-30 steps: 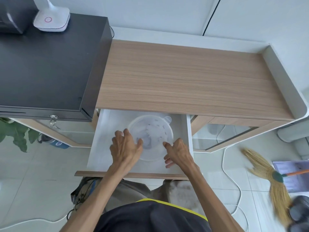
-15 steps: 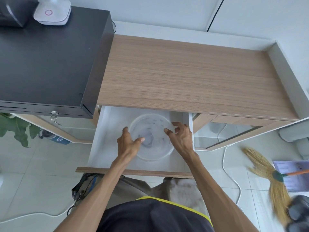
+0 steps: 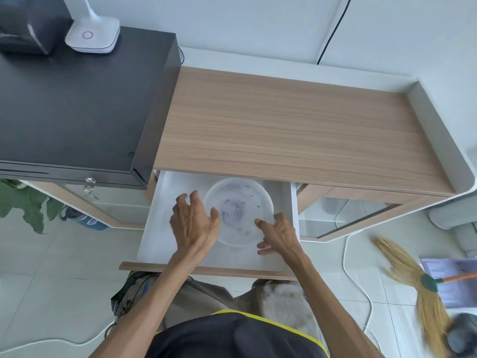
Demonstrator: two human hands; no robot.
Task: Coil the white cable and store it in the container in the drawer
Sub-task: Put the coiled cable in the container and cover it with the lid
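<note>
Evidently storing: in the open drawer [image 3: 160, 228] the left hand [image 3: 192, 223] spreads loose beside the cloudy container [image 3: 237, 240], the right hand [image 3: 280, 235] thumbs its rim, grip unclear; I cannot make out the white cable inside, so next likely means checking it, then shutting the drawer.

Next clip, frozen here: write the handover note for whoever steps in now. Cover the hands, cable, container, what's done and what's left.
Left hand: open, fingers spread, thumb resting on the container's left edge.
Right hand: grips the container's near right rim, thumb on top, fingers curled.
Container: round, translucent, seemingly lidded, in the open drawer.
White cable: one lies on the floor right of the drawer. The container's contents are blurred, so a cable inside cannot be confirmed.
Done: drawer open, container reached.
Left: check that the cable is coiled and inside.
</note>
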